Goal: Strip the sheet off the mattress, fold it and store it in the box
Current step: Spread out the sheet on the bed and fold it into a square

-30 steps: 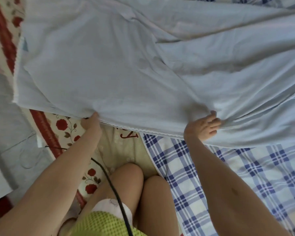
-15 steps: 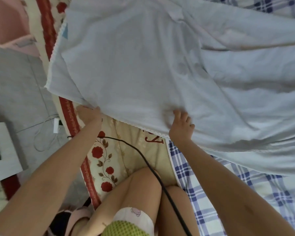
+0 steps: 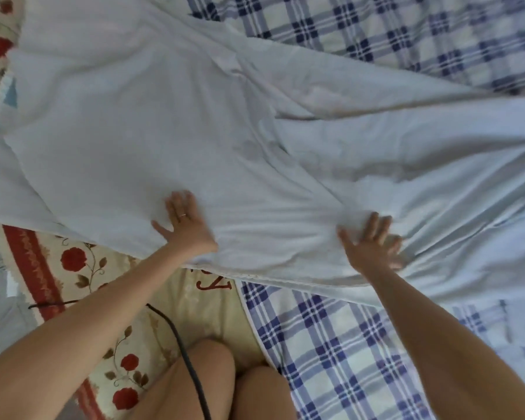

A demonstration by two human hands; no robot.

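A red-flowered quilt (image 3: pixel 73 262) lies at eight o'clock, a black cable (image 3: pixel 182 353) running across it. The left hand (image 3: pixel 184 225) rests flat on the pale blue sheet (image 3: pixel 164 131), fingers straight and slightly spread. The sheet covers the view from nine to three o'clock, rumpled over a blue plaid cover (image 3: pixel 331 344). At four o'clock the right hand (image 3: pixel 372 247), blurred, presses the sheet with splayed fingers.

The sheet (image 3: pixel 194 131) lies over the plaid cover (image 3: pixel 331 344), knees (image 3: pixel 225 374) before it.
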